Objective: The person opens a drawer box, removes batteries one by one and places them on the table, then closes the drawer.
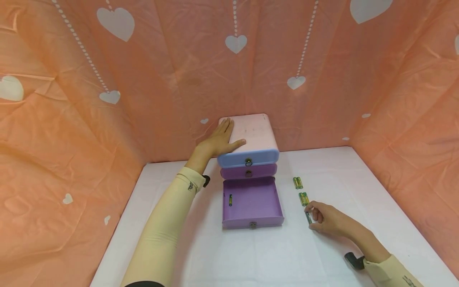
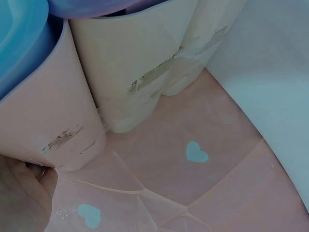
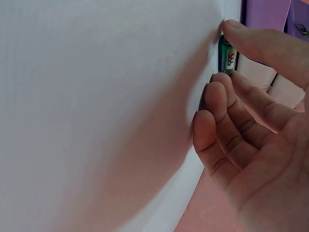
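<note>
My left hand (image 1: 221, 140) rests spread on the pink top of a small drawer cabinet (image 1: 254, 131). In the left wrist view only part of that hand (image 2: 26, 193) shows against the pink side. The lowest purple drawer (image 1: 254, 199) is pulled out, with one green battery (image 1: 230, 200) lying inside at its left. To the drawer's right, my right hand (image 1: 328, 218) pinches a green battery (image 1: 308, 217) between thumb and fingertips, down at the table. The right wrist view shows this battery (image 3: 227, 55) partly covered by the thumb.
Green batteries (image 1: 303, 199) lie side by side just beyond my right hand, and more batteries (image 1: 298, 183) lie farther back. The blue drawer (image 1: 248, 158) and middle purple drawer (image 1: 249, 171) are pushed in. An orange cloth with hearts (image 1: 179, 79) hangs behind the white table (image 1: 251, 259).
</note>
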